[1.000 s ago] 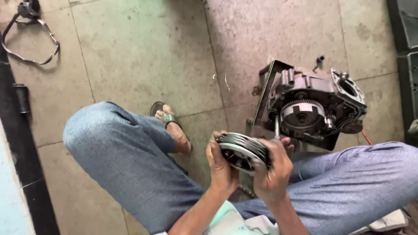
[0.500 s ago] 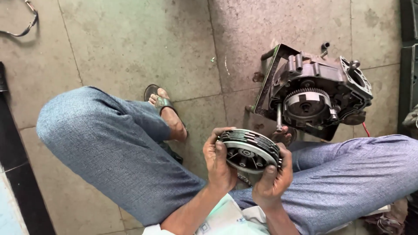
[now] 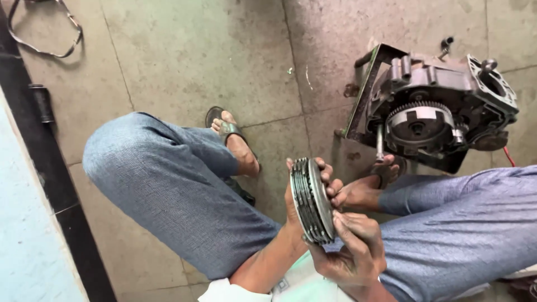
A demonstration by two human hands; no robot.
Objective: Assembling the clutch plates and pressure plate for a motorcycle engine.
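The round grey metal clutch pack (image 3: 311,199) now stands edge-on, no longer face-up; left hand (image 3: 305,193) and right hand (image 3: 353,251) fingers clasp its rim.

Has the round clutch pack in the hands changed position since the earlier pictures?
Yes. The clutch pack, held by the left hand and right hand, has turned edge-on. Earlier its flat face pointed up at the camera, below the engine case.

Left hand (image 3: 302,196) mostly hidden behind clutch pack (image 3: 311,200).
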